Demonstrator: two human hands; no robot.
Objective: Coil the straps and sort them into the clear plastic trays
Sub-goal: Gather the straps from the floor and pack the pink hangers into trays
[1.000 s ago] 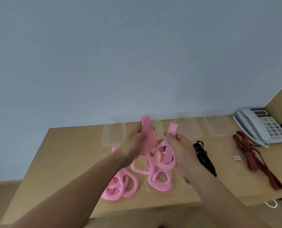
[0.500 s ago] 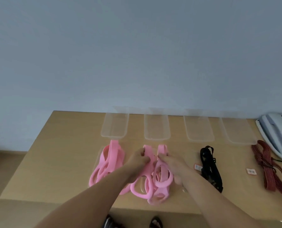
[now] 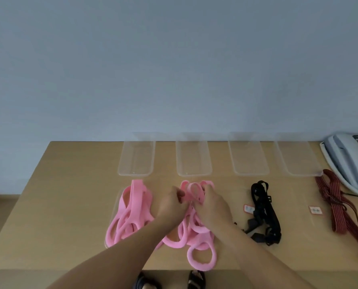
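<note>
Both hands work on a pink looped strap [image 3: 196,236] lying on the wooden table [image 3: 59,205] in front of me. My left hand [image 3: 170,206] pinches its upper part from the left. My right hand [image 3: 212,205] grips it from the right, fingers curled into the loops near the top. A second pink strap [image 3: 132,213] lies just left of my hands, untouched. A black strap [image 3: 263,213] lies to the right, and a dark red strap [image 3: 338,211] lies further right. Several clear plastic trays stand in a row at the back, among them one [image 3: 136,157] at the left and another [image 3: 193,158] beside it.
A grey desk telephone [image 3: 349,161] sits at the back right corner, next to the red strap. Two small white and red tags [image 3: 249,209] [image 3: 315,210] lie beside the black and red straps. Feet in sandals show below the table's front edge [image 3: 167,280].
My hands came down from chest height to the table with the pink strap, which now lies on the surface. The view swung left and lower, pushing the telephone to the frame's edge.
</note>
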